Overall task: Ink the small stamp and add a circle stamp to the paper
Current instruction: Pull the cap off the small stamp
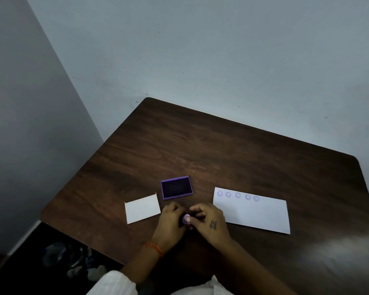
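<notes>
A small round stamp (pixel 186 219) with a pale purple face sits between my two hands, just above the table. My left hand (pixel 170 225) and my right hand (pixel 209 222) both have fingers closed on it. Just beyond the hands lies an open purple ink pad (pixel 176 187) with a dark inside. To the right lies a white paper (pixel 256 216) with a row of several faint purple circle prints (pixel 238 195) along its far edge.
A white lid or card (pixel 142 208) lies left of the hands. The dark wooden table (pixel 222 150) stands against pale walls, its left edge close by. Dim clutter (pixel 68 260) lies on the floor at lower left.
</notes>
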A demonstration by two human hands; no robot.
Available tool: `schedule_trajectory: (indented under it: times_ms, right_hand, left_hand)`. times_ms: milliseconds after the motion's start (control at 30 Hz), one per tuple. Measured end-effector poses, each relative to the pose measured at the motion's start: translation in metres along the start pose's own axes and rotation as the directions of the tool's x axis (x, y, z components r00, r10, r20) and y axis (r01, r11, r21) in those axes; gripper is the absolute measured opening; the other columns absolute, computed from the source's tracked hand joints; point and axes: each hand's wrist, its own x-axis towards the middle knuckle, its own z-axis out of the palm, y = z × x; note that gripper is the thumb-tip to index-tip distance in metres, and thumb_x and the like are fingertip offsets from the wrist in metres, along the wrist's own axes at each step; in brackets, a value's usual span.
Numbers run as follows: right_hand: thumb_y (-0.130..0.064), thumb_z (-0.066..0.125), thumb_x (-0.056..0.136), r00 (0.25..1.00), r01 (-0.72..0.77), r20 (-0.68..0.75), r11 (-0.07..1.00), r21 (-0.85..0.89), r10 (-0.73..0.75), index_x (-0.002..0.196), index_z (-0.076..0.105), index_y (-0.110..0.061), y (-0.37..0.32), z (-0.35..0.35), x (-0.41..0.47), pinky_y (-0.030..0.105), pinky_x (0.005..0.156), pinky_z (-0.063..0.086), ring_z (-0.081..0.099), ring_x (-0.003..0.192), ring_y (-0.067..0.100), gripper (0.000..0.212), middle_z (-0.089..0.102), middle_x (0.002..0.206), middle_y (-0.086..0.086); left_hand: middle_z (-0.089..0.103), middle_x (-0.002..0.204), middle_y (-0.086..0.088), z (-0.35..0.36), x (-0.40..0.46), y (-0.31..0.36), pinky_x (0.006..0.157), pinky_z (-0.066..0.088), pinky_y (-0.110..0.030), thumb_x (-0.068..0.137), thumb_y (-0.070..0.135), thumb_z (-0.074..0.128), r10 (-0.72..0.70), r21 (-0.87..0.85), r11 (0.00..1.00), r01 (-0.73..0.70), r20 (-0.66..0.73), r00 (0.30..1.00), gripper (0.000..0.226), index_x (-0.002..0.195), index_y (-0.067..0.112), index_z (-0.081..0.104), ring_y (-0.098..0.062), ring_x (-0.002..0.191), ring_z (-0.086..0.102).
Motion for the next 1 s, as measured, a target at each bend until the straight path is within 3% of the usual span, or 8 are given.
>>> schedule_trajectory:
  times_ms: [200,400,500,567,700,767,867,1000]
  right_hand:
    - [-0.028,0.069,0.08,0.997,0.074,0.03,0.997,-0.035,-0.073,0.09,0.07,-0.021,-0.005,0.001,-0.001,0.037,0.082,0.055,0.067,0.079,0.009,0.012,0.074,0.086,-0.002]
    - [-0.032,0.069,0.079,0.996,0.082,0.03,0.997,-0.006,-0.082,0.085,0.07,-0.022,-0.005,-0.004,0.002,0.029,0.078,0.055,0.066,0.076,0.005,0.011,0.074,0.082,-0.004]
    - [-0.029,0.07,0.079,0.999,0.039,0.027,0.986,0.16,-0.044,0.085,0.07,-0.023,-0.007,-0.011,0.006,0.03,0.077,0.058,0.069,0.076,0.007,0.008,0.076,0.081,-0.002]
    - [-0.025,0.071,0.079,0.998,-0.061,0.02,0.944,0.325,0.058,0.087,0.07,-0.023,-0.006,-0.017,0.008,0.033,0.08,0.059,0.071,0.08,0.011,0.009,0.076,0.085,0.001]
    - [-0.015,0.068,0.082,0.958,-0.283,0.149,0.713,0.642,0.246,0.098,0.069,-0.013,-0.006,-0.028,0.01,0.03,0.079,0.058,0.072,0.088,0.019,0.016,0.075,0.099,0.009]
    - [-0.014,0.066,0.083,0.947,-0.315,0.175,0.67,0.673,0.269,0.099,0.067,-0.012,-0.006,-0.03,0.008,0.026,0.073,0.059,0.073,0.087,0.02,0.016,0.074,0.099,0.009]
    - [-0.023,0.067,0.082,0.947,-0.308,0.132,0.702,0.642,0.294,0.098,0.067,-0.014,-0.007,-0.028,0.007,0.029,0.075,0.059,0.073,0.085,0.019,0.019,0.074,0.097,0.008]
    - [-0.018,0.066,0.083,0.947,-0.302,0.119,0.698,0.65,0.299,0.093,0.069,-0.017,-0.006,-0.03,0.008,0.026,0.072,0.058,0.071,0.087,0.018,0.011,0.073,0.097,0.006]
  left_hand:
    - [0.061,0.111,-0.01,0.0,0.003,0.001,0.081,0.034,-0.018,0.082,0.017,0.062,-0.005,0.003,1.0,0.005,-0.033,0.999,0.025,0.105,0.008,0.066,-0.021,0.102,0.054]
    - [0.065,0.105,-0.01,-0.005,0.005,0.009,0.077,0.038,-0.016,0.084,0.016,0.062,0.004,-0.069,0.998,-0.007,-0.044,0.999,0.02,0.1,0.006,0.068,-0.02,0.096,0.059]
    - [0.069,0.101,-0.001,-0.012,0.007,0.016,0.077,0.047,-0.016,0.085,0.023,0.063,0.01,-0.176,0.984,-0.023,-0.077,0.997,0.02,0.102,0.015,0.069,-0.011,0.091,0.063]
    - [0.072,0.095,0.006,-0.017,0.008,0.021,0.073,0.05,-0.009,0.08,0.021,0.07,-0.038,-0.339,0.941,0.012,-0.07,0.997,0.019,0.099,0.022,0.069,-0.001,0.086,0.065]
    - [0.074,0.093,0.006,-0.022,0.014,0.021,0.073,0.054,-0.013,0.066,0.011,0.081,-0.153,-0.563,0.817,0.124,-0.004,0.988,0.036,0.096,0.026,0.067,-0.003,0.086,0.069]
    - [0.075,0.088,0.006,-0.023,0.015,0.021,0.07,0.055,-0.012,0.064,0.009,0.082,-0.161,-0.584,0.801,0.133,0.004,0.987,0.035,0.091,0.026,0.068,-0.002,0.082,0.07]
    - [0.075,0.084,0.007,-0.021,0.015,0.023,0.069,0.055,-0.011,0.063,0.011,0.083,-0.149,-0.57,0.812,0.127,0.008,0.989,0.032,0.086,0.027,0.068,0.0,0.08,0.07]
    - [0.075,0.089,0.003,-0.021,0.015,0.026,0.079,0.057,-0.022,0.064,0.009,0.083,-0.146,-0.611,0.782,0.121,0.009,0.989,0.034,0.089,0.025,0.067,-0.005,0.084,0.071]
